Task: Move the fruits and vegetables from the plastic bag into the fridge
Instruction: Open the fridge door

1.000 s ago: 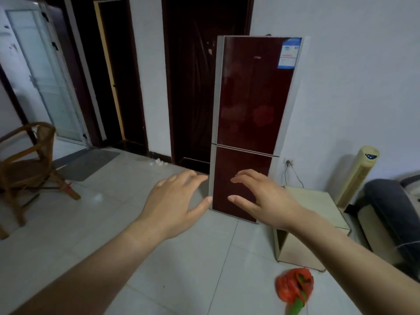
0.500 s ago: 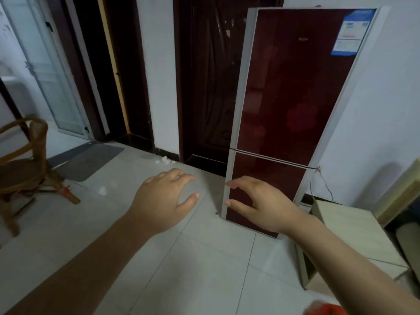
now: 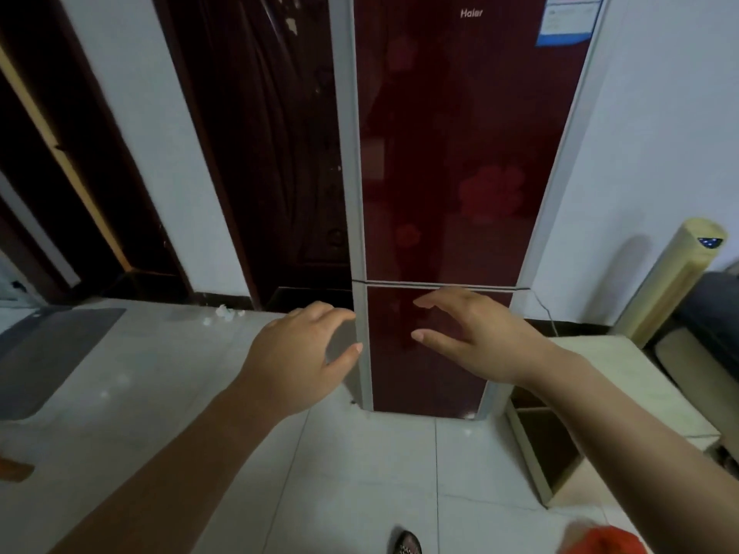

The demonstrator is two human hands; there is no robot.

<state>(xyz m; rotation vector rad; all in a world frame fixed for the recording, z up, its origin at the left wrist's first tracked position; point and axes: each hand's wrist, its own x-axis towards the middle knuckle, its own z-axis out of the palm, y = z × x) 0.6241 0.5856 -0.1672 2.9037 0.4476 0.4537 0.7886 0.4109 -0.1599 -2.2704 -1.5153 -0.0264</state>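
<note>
1. Fridge (image 3: 452, 153): tall, dark red glossy front w/ grey side trim, stands upright on the floor (image 3: 160, 413) against the white wall. Both doors closed; thin seam btwn upper and lower door. Brand logo (image 3: 471, 13) and a blue-white sticker (image 3: 568, 18) near the top.
2. Plastic bag (image 3: 600, 541): red, only a scrap shows at the btm right edge of the view, low beside the R forearm, well apart from the fridge. Contents can't be told.
3. Right hand (image 3: 476, 333): arm stretched fwd, hand in front of the lower door just under the seam. Fingers spread in a loose C, thumb below, holding nothing. Contact w/ the door can't be told.
4. Left hand (image 3: 296, 353): arm stretched fwd, back of hand up, fingers relaxed and lightly curved, nothing in it. Fingertips and thumb sit at the fridge's L edge; touching or not, can't tell.
5. Around: dark wooden door (image 3: 272, 153) just L of the fridge; grey mat (image 3: 48, 353) far L on the floor; low pale cabinet (image 3: 624, 373) just R of the fridge; cream tower fan (image 3: 672, 281) behind it; a shoe tip (image 3: 408, 547) at the btm edge.
</note>
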